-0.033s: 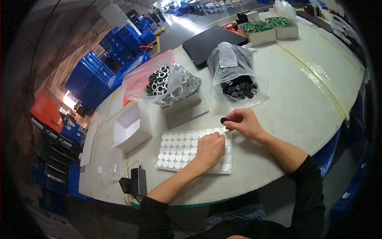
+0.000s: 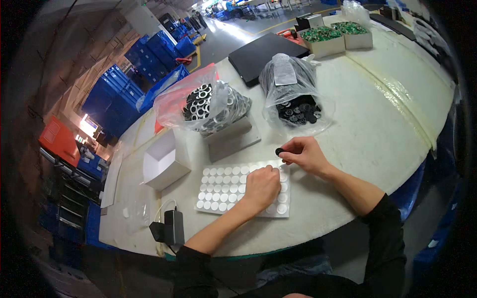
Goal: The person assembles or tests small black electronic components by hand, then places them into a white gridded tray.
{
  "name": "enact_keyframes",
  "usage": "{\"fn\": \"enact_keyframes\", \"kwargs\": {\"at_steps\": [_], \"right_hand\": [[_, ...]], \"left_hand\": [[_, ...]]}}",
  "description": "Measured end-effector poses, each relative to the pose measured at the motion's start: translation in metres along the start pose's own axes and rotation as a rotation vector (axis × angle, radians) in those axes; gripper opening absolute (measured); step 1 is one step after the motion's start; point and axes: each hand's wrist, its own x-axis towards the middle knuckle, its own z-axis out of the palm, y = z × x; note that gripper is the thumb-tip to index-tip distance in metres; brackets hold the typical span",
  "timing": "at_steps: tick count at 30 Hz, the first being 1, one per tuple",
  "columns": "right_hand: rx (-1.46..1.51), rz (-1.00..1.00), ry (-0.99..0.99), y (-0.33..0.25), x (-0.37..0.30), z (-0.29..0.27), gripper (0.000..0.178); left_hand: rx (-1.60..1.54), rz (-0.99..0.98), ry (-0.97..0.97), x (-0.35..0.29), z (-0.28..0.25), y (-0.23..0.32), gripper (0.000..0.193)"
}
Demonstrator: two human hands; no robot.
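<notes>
A sheet of round white stickers [image 2: 218,188] lies on the table in front of me, its dots set in rows. My left hand [image 2: 263,186] rests over the right part of this sheet, fingers curled together at its upper edge; what they pinch, if anything, is hidden. Just beyond the sheet's upper right corner, my right hand [image 2: 306,155] holds a small round black plastic part [image 2: 279,151] between thumb and fingertips. Similar black parts [image 2: 300,113] fill an opened clear plastic bag [image 2: 325,116] farther back.
Another clear bag [image 2: 169,108] holds many black-and-white rings [image 2: 201,102], by a grey metal block [image 2: 236,144]. An open white box [image 2: 164,171] and a black power adapter [image 2: 173,226] sit left. Behind are a flat black case [image 2: 268,52] and boxes of green circuit boards [image 2: 325,47].
</notes>
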Motion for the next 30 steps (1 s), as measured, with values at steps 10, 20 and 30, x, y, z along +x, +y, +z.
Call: {"fn": "enact_keyframes", "kwargs": {"at_steps": [10, 20, 30], "right_hand": [[0.027, 0.053, -0.022, 0.004, -0.004, 0.0, 0.019], [0.076, 0.127, -0.014, -0.003, -0.002, 0.001, 0.023], [0.168, 0.232, -0.023, -0.012, -0.01, 0.008, 0.019]], "left_hand": [[-0.244, -0.068, 0.026, -0.01, 0.008, -0.015, 0.011], [-0.259, -0.246, -0.065, -0.014, 0.009, -0.01, 0.011], [-1.402, -0.53, 0.231, -0.02, 0.012, -0.026, 0.009]]}}
